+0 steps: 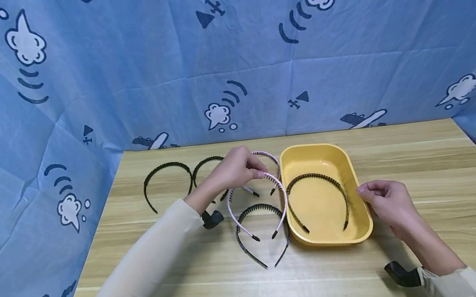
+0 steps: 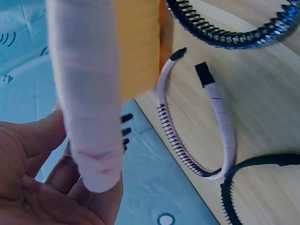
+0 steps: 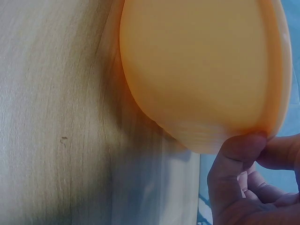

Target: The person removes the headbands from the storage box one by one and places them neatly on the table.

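My left hand (image 1: 238,167) pinches the top of a pale pink headband (image 2: 91,93) and holds it with its ends pointing toward me, left of a yellow plastic basin (image 1: 312,145). Below and partly overlapped by it in the head view, a black headband with blue glitter (image 1: 259,206) lies on the table. With thumb and fingers, my right hand (image 1: 390,202) grips the basin's right rim. A dark toothed headband (image 1: 314,175) is in the basin. Behind my left hand lies another pale pink headband (image 2: 227,126), partly hidden in the head view.
Two black headbands (image 1: 165,165) (image 1: 207,160) lie at the table's back left, the nearer one partly covered by my left hand and wrist. The wooden table (image 1: 437,178) meets a blue patterned cloth (image 1: 247,36) at the back and sides.
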{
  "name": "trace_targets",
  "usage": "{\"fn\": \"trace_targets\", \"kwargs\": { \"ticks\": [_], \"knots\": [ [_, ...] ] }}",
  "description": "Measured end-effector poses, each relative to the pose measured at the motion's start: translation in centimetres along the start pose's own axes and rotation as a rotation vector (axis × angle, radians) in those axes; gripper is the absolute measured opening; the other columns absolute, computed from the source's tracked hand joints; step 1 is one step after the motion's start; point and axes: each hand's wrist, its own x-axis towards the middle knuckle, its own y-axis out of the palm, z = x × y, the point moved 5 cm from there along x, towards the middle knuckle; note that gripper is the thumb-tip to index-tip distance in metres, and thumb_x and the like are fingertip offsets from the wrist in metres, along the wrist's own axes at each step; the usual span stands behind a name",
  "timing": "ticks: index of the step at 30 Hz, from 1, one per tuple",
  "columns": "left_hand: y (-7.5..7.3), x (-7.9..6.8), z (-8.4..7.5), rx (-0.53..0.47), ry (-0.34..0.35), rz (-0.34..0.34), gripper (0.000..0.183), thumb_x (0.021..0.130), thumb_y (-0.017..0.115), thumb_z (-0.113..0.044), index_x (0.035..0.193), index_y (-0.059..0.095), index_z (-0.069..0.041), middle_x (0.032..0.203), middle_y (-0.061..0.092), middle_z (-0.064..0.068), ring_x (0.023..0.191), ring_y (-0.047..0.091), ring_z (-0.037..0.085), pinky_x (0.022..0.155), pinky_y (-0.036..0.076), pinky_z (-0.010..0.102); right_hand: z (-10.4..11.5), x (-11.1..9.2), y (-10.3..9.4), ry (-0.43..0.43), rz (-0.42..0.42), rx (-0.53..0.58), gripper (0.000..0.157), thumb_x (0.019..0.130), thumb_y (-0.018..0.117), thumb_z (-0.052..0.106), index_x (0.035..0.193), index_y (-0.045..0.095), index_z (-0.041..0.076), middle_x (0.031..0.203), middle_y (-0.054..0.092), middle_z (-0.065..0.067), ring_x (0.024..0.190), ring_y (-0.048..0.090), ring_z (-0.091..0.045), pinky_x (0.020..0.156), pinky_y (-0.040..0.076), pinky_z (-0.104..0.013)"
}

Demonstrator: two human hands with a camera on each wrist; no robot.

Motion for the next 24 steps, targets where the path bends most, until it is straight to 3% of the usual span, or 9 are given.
{"fn": "trace_targets", "kwargs": {
  "ticks": [13, 24],
  "knots": [
    [-0.8, -1.1, 2.0, -0.055, -0.018, -0.017, 0.013, 0.095, 0.076, -0.009, 0.106, 0.083, -0.006, 0.110, 0.082, 0.008, 0.104, 0.075, 0.023, 0.097, 0.059, 0.035, 0.0, 0.0, 0.1, 0.004, 0.013, 0.013, 0.034, 0.107, 0.058, 0.013, 0.124, 0.061, -0.016, 0.074, 0.066, 0.014, 0.066, 0.060, 0.000, 0.058, 0.054, -0.021],
    [-1.3, -2.3, 3.5, -0.075, -0.047, -0.036, 0.014, 0.096, 0.076, -0.009, 0.106, 0.083, -0.005, 0.108, 0.082, 0.010, 0.102, 0.075, 0.024, 0.097, 0.059, 0.038, 0.0, 0.0, 0.0, 0.008, 0.012, 0.006, 0.034, 0.107, 0.059, 0.015, 0.124, 0.061, -0.015, 0.074, 0.064, 0.015, 0.067, 0.057, 0.002, 0.058, 0.052, -0.020]
  ]
}}
